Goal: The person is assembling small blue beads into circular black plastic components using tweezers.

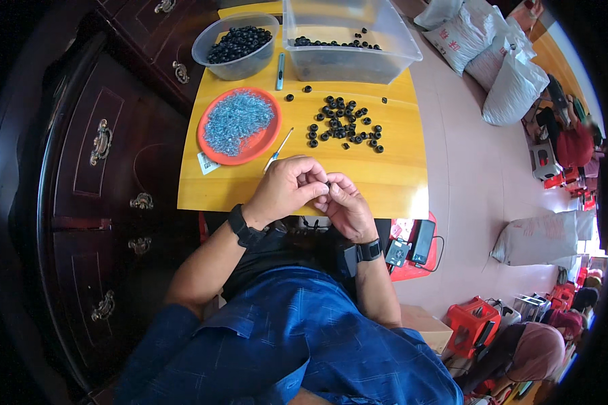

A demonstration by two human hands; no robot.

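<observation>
Above the near edge of the yellow table (243,185), my left hand (292,187) and my right hand (350,208) meet fingertip to fingertip. Both are closed in a pinch around a small black round piece (329,183), mostly covered by the fingers. Similar small black pieces (343,125) lie loosely scattered beyond my right hand. A thin screwdriver (279,148) with a pale handle rests just past my left hand. To its left, an orange-red plate (255,150) carries a heap of small clear bluish pieces (236,121).
Along the table's far side stand a round clear tub (250,66) and a rectangular clear bin (344,67), both with black pieces. A teal-handled tool (280,71) lies between them. Dark drawers (81,169) flank the left. White sacks (513,88) and a red stool (473,324) stand right.
</observation>
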